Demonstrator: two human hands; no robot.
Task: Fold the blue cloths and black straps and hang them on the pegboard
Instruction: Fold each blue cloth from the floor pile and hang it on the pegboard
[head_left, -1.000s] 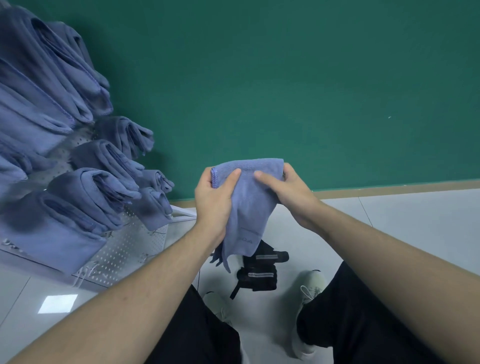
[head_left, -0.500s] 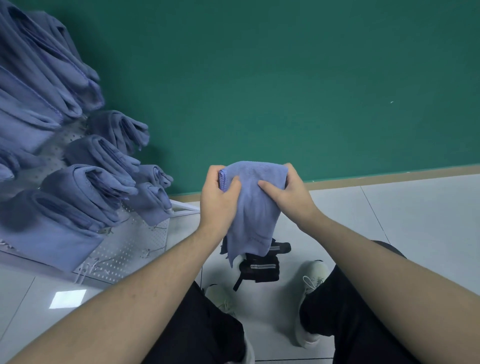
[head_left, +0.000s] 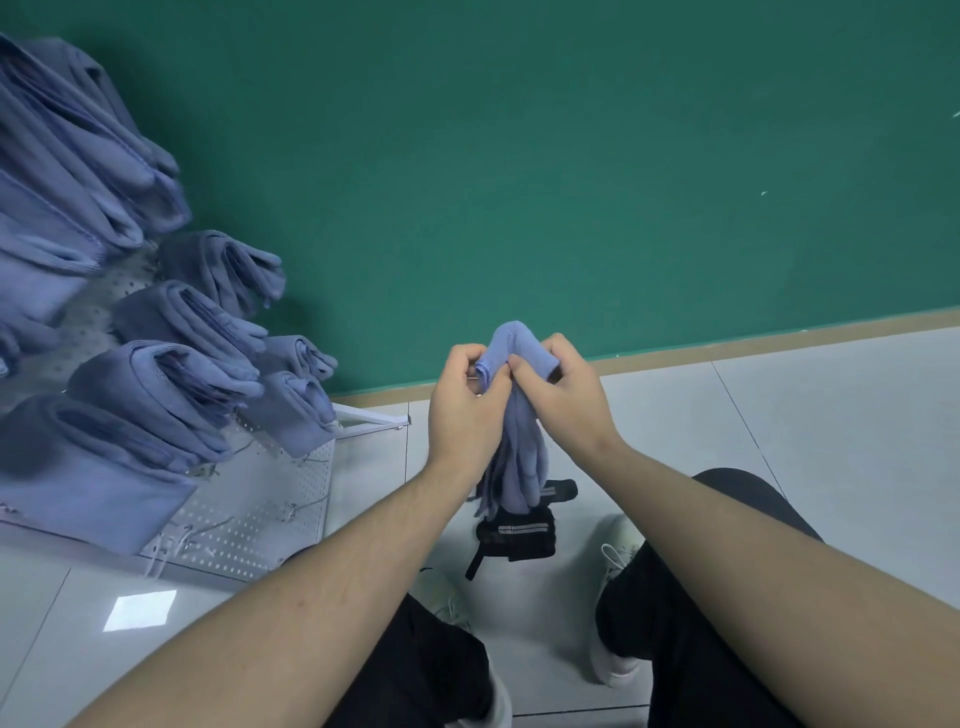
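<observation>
A blue cloth (head_left: 519, 452) hangs folded in front of me, its top bent into a narrow loop. My left hand (head_left: 462, 410) and my right hand (head_left: 566, 400) both pinch that top, thumbs nearly touching. Below the cloth, black straps (head_left: 517, 532) with grey stripes lie on the floor between my shoes. At the left the white pegboard (head_left: 260, 514) leans, with several folded blue cloths (head_left: 166, 400) hung on its hooks.
A green wall (head_left: 571, 156) with a tan skirting stands straight ahead. Pale floor tiles (head_left: 779, 457) spread to the right. Bare metal hooks (head_left: 306, 504) stick out of the pegboard's lower right part. My dark trouser legs and white shoes fill the bottom.
My hands have come together, folding the cloth's wide top edge into a narrow bundle. The view has shifted slightly, so the pegboard sits a little lower and further left.
</observation>
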